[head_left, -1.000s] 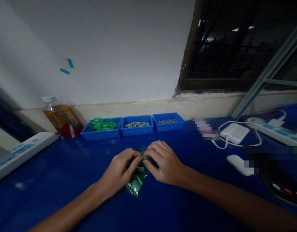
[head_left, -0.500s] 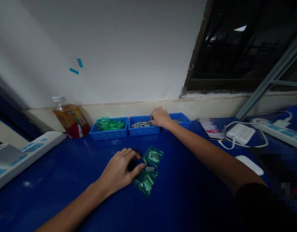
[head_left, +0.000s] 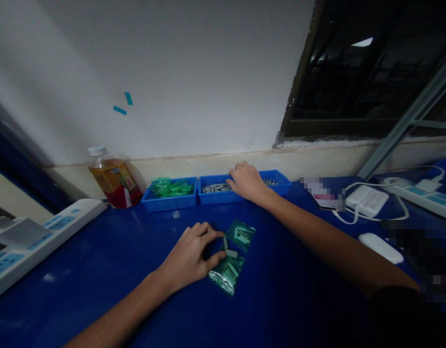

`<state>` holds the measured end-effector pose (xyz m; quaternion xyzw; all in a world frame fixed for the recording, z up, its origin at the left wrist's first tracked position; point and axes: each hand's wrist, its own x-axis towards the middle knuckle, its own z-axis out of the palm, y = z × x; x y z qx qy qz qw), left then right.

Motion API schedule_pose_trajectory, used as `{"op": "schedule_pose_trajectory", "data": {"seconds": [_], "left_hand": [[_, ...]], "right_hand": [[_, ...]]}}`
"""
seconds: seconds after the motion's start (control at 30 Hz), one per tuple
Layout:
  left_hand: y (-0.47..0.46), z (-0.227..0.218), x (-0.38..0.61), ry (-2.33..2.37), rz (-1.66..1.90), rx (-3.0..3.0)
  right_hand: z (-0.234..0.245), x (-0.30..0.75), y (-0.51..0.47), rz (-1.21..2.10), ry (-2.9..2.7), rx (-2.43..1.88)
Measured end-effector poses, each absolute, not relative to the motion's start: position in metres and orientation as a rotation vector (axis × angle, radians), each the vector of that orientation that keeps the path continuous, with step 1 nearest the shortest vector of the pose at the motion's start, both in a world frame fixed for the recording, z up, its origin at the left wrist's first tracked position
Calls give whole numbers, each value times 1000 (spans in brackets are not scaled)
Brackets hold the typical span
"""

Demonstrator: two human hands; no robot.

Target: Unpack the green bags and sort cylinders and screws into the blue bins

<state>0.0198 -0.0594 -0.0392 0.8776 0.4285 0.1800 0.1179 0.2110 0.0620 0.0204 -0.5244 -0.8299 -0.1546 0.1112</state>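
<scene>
My left hand (head_left: 194,253) rests on the blue table, thumb and index finger apart. Beside their tips lie two small metal cylinders (head_left: 231,253), one upright or tilted and one on its side. Two clear greenish bags (head_left: 241,234) holding small pale pieces lie just beyond and in front of them; the nearer bag (head_left: 226,276) is by my thumb. My right hand (head_left: 247,182) is over the right part of the middle blue bin (head_left: 219,197), which holds metal cylinders (head_left: 215,187). Its thumb and fingers look apart, though some fingertips are hidden.
A left blue bin (head_left: 170,203) holds green bags, and a right blue bin (head_left: 281,176) holds small metal parts. A drink bottle (head_left: 116,181) and a power strip (head_left: 63,220) stand left. To the right are a phone (head_left: 322,195), a white charger (head_left: 367,200) and cables.
The view has shifted slightly, so everything sits a little further right. The metal cylinders by my left hand show more plainly. My right hand stays over the bin.
</scene>
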Motion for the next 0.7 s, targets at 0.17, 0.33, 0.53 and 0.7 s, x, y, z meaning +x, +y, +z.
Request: {"op": "schedule_pose_trajectory", "data": {"seconds": [0.17,0.33,0.53,0.7], "left_hand": [[-58,-37,22,1273,545,2489],[-59,-36,22,1218,502,2530],[-62,-34,22,1232,483,2523],[-60,-35,22,1241,478,2526]], "right_hand": [[-18,236,-14,-116,-2398,-1143],[-41,244,-57,114,-2417,-1059],[-41,237,-60,170,-2486,-1009],[-41,237,-64,189,-2495,-995]]}}
